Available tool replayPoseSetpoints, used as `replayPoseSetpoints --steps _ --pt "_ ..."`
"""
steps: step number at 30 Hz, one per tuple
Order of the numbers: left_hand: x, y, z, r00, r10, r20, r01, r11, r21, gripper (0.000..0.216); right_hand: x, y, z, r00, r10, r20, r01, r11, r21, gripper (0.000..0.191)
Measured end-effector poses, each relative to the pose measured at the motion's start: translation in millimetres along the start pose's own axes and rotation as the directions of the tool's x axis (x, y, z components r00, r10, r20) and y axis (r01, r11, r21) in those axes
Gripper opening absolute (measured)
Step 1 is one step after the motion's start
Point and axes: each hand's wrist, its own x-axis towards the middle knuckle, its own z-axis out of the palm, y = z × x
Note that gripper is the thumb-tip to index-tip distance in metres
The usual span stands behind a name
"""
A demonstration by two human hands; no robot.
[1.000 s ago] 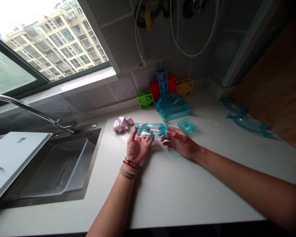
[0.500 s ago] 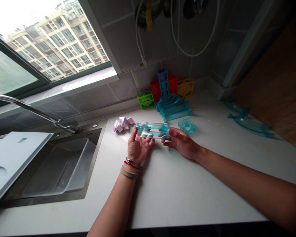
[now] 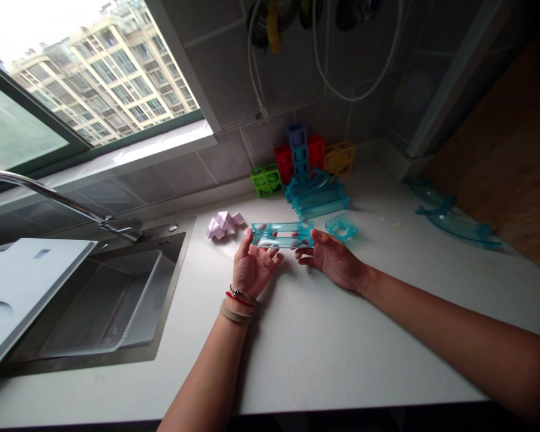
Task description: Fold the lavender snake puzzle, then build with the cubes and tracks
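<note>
Between my two hands is a clear turquoise plastic track piece (image 3: 282, 242), held level above the counter. My left hand (image 3: 255, 264) grips its left end, thumb on the near face and fingers beneath. The right end is pinched by my right hand (image 3: 333, 255), with the thumb on top and the other fingers curled below. Behind the piece lies a stack of similar turquoise pieces (image 3: 321, 204). A turquoise ring-shaped piece (image 3: 341, 228) rests just past my right hand. Left of the held piece sits a pink faceted folding toy (image 3: 222, 224).
Green (image 3: 266, 181), red (image 3: 315, 153), blue (image 3: 297, 139) and yellow (image 3: 339, 158) plastic blocks stand against the tiled wall. Curved turquoise pieces (image 3: 459, 225) lie by a wooden board (image 3: 504, 150) at right. A sink (image 3: 162, 324) with a faucet (image 3: 49, 195) and a white board (image 3: 31, 282) is at left.
The turquoise piece has tilted slightly in my hands and shifted a little to the right. Both hands keep their hold, and the other objects stay in place.
</note>
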Motion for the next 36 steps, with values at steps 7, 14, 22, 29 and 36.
replayPoseSetpoints --steps 7,14,22,29,36 --pt "1 -1 0 1.000 0.008 -0.007 -0.007 1.000 0.002 0.030 -1 -1 2 1.000 -0.002 -0.005 0.001 1.000 -0.011 0.042" --pt "0 -2 1 0.999 0.048 -0.021 -0.049 0.998 -0.032 0.039 -2 -3 5 1.000 0.009 -0.015 -0.008 1.000 0.003 0.040" --pt "2 -7 -3 0.996 0.090 -0.020 -0.088 0.993 0.084 0.049 0 -3 3 0.999 0.030 -0.034 -0.029 0.999 0.038 0.044" --pt "16 -16 -12 0.916 0.295 -0.272 -0.232 0.942 0.241 0.029 -3 11 11 0.991 -0.137 -0.009 0.124 0.922 -0.366 0.052" --pt "14 -18 -11 0.961 0.274 -0.039 -0.247 0.914 0.322 0.025 -16 15 18 0.959 -0.190 0.208 0.273 0.447 -0.851 0.039"
